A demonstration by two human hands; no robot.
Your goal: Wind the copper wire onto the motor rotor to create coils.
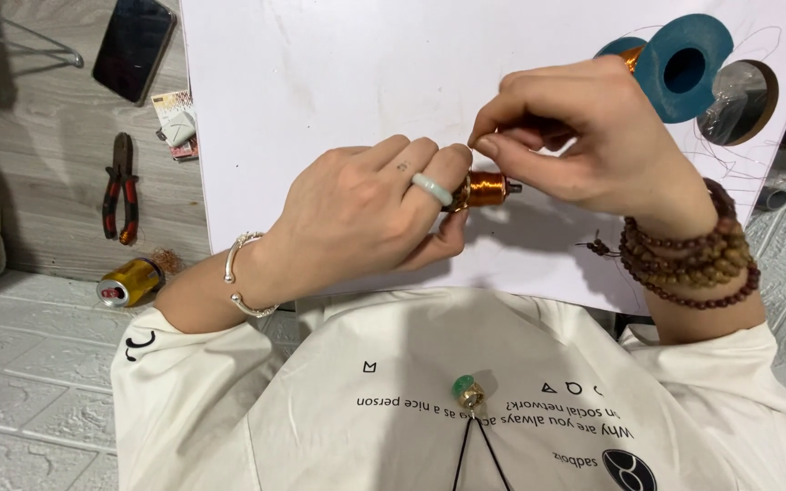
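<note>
The left hand [357,214] is closed around a small coil of copper wire [486,188], gripping it near the middle of the view, with only the coil's shiny orange end and a short metal stub showing past the fingers. A pale green ring sits on one finger, and a silver bangle [246,273] circles that wrist. The right hand [579,136], at about 2 o'clock from the coil, is pinched shut just above it, thumb and forefinger pressed together (whether a strand of wire lies between them is too fine to tell). Dark wooden bead bracelets [693,255] wrap the right wrist.

Both hands hover over a white sheet [320,73] on the grey tabletop [38,136]. At 1 o'clock lies a teal spool [680,68] with thin loose wire around it. Off at 9 o'clock lie red-handled pliers [122,188]; at 8 o'clock a gold can [129,282] lies on its side; at 11 o'clock a dark phone [134,45] rests.
</note>
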